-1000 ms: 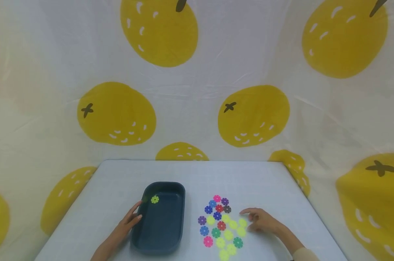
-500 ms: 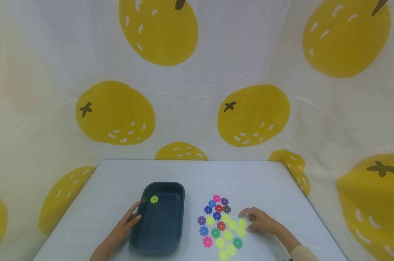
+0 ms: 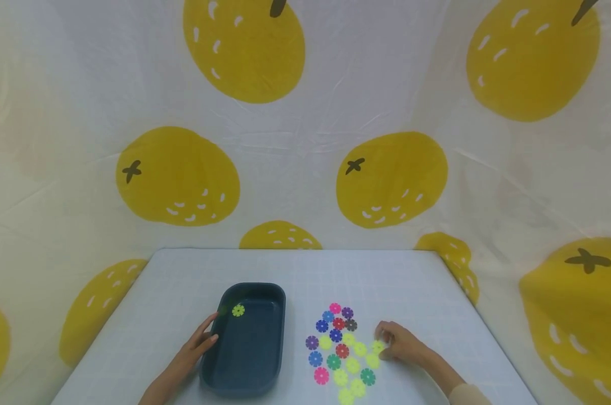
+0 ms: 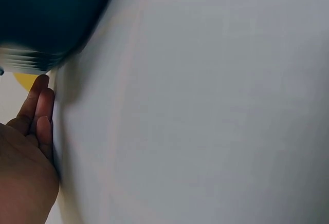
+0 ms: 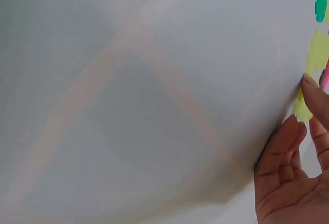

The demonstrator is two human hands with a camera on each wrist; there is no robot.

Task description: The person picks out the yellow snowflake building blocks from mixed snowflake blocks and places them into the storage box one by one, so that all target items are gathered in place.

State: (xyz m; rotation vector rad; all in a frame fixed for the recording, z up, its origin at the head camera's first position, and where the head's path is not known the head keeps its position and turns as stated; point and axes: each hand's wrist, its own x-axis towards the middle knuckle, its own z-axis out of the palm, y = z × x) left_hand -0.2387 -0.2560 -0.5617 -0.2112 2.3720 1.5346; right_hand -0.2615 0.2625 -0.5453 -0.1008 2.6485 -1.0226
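At the left edge of the dark blue tray (image 3: 242, 360), my left hand (image 3: 191, 349) rests with fingers extended toward the rim; the left wrist view has the hand (image 4: 31, 152) beside the tray's wall. One yellow-green notched plastic disc (image 3: 238, 310) lies inside the tray at its far end. To the right, my right hand (image 3: 403, 344) pinches another yellow-green disc (image 3: 378, 346) between thumb and fingers at the right side of a loose group. In the right wrist view, the thumb and fingertips close around that disc (image 5: 302, 108), partly hidden.
Several more notched discs lie flat between tray and right hand: pink (image 3: 321, 376), red (image 3: 342, 351), purple (image 3: 312, 342), blue (image 3: 315, 358), green (image 3: 368, 377) and yellow-green (image 3: 358, 387). A white-covered table (image 3: 184, 281) carries everything. Behind it hangs a fruit-print cloth (image 3: 295, 169).
My right hand's fingers have curled in from a spread pose and taken hold of the rightmost yellow-green disc, which shifts slightly. The left hand and tray stay as they were.
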